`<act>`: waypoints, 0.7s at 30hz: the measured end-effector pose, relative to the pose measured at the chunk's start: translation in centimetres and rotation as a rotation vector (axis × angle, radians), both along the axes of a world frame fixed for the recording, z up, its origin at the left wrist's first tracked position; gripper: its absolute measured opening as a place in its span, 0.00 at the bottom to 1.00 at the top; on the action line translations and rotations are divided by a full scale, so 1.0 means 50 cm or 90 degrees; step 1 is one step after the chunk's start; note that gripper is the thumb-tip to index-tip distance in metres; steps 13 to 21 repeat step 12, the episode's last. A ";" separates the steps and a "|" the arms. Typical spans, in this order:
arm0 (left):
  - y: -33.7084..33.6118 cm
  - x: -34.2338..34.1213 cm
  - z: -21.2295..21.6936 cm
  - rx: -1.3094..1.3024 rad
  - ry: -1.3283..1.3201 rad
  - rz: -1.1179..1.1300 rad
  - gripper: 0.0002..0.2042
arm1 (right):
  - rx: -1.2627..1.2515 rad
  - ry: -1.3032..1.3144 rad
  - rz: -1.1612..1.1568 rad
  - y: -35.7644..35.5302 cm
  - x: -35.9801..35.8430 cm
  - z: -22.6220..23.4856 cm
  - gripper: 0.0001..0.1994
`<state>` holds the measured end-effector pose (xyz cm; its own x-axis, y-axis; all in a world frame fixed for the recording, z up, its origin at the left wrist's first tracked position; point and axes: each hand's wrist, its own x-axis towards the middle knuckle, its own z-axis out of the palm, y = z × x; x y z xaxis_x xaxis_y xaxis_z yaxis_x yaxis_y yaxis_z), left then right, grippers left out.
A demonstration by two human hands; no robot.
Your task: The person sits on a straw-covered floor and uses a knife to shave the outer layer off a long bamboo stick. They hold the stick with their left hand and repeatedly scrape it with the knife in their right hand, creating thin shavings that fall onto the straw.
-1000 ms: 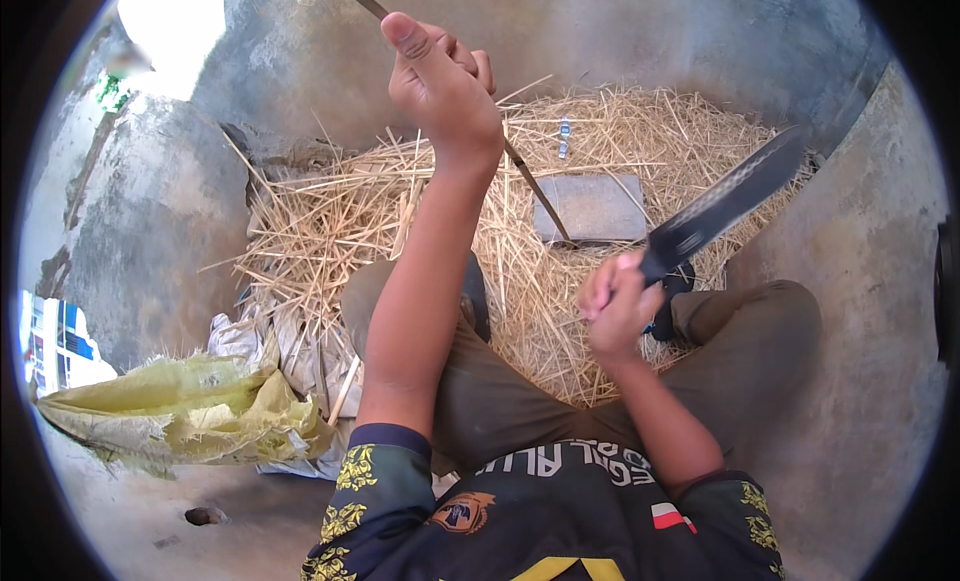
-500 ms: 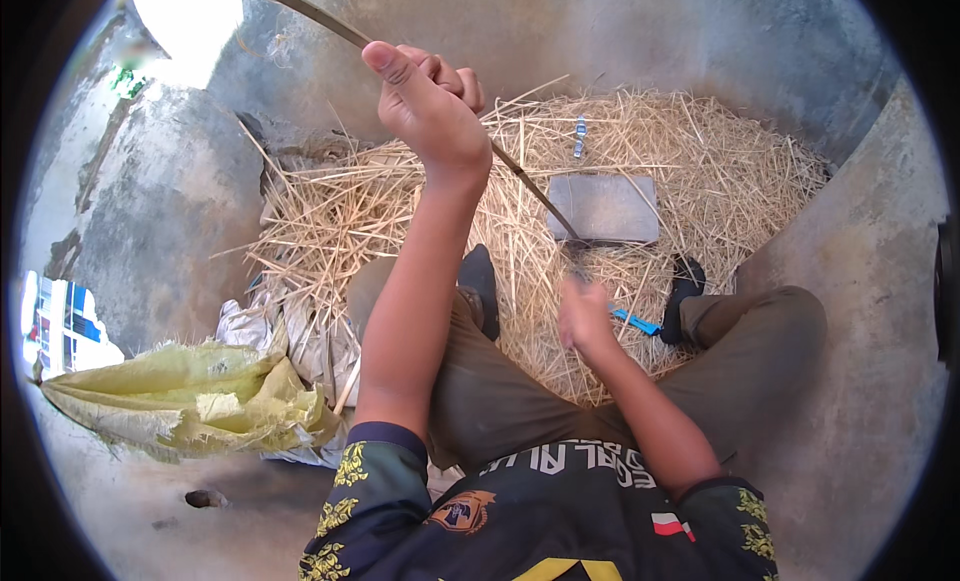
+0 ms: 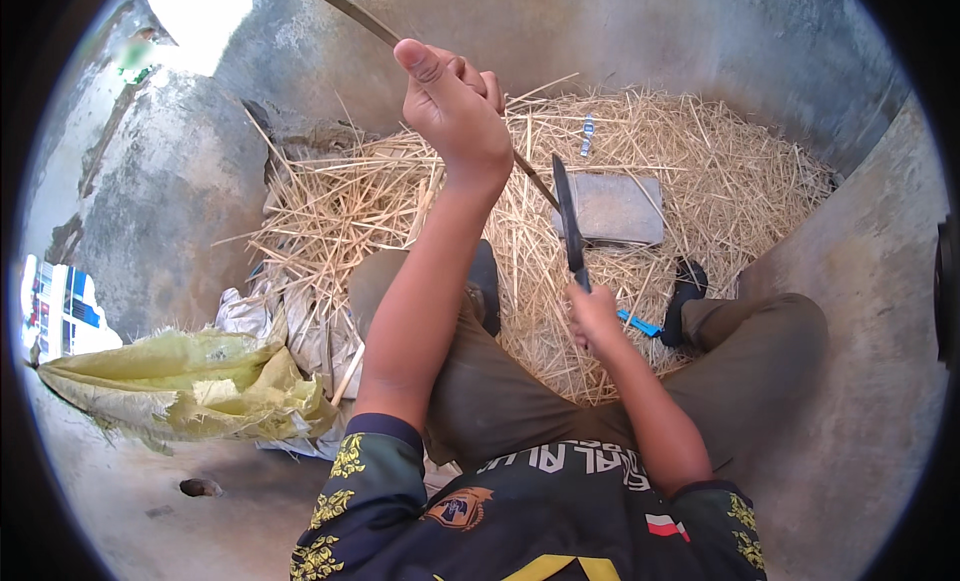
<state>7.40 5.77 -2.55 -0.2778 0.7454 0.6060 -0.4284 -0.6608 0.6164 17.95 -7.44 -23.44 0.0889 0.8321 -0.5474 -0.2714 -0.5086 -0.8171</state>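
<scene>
My left hand [image 3: 452, 109] is raised high and grips a long thin stick [image 3: 352, 13] that slants from the upper left down toward a flat grey stone block [image 3: 615, 207]. My right hand [image 3: 594, 314] sits lower, above my knees, closed round the handle of a dark-bladed knife [image 3: 568, 219]. The blade points up and away from me, close beside the lower part of the stick. Straw [image 3: 700, 151] lies heaped on the ground under both hands.
Grey concrete walls [image 3: 620, 41] curve round the straw heap. A torn yellow-green sack [image 3: 170, 386] lies at my left. A small blue object [image 3: 638, 325] and a dark sandal [image 3: 686, 291] rest on the straw by my right knee.
The knife blade has swung from pointing out to the right to pointing up beside the stick. My right hand has dropped slightly and my left hand stays raised on the stick.
</scene>
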 end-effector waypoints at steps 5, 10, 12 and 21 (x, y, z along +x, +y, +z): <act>-0.010 0.009 -0.003 0.039 -0.016 0.000 0.27 | 0.324 -0.080 -0.264 -0.017 0.044 0.138 0.12; 0.005 0.027 -0.001 0.004 -0.017 0.021 0.28 | 0.208 -0.056 -0.203 0.004 -0.012 -0.063 0.15; 0.012 0.032 0.002 -0.013 -0.023 0.028 0.29 | -0.030 -0.118 -0.025 0.011 -0.005 -0.075 0.16; 0.012 0.032 0.002 -0.013 -0.023 0.028 0.29 | -0.030 -0.118 -0.025 0.011 -0.005 -0.075 0.16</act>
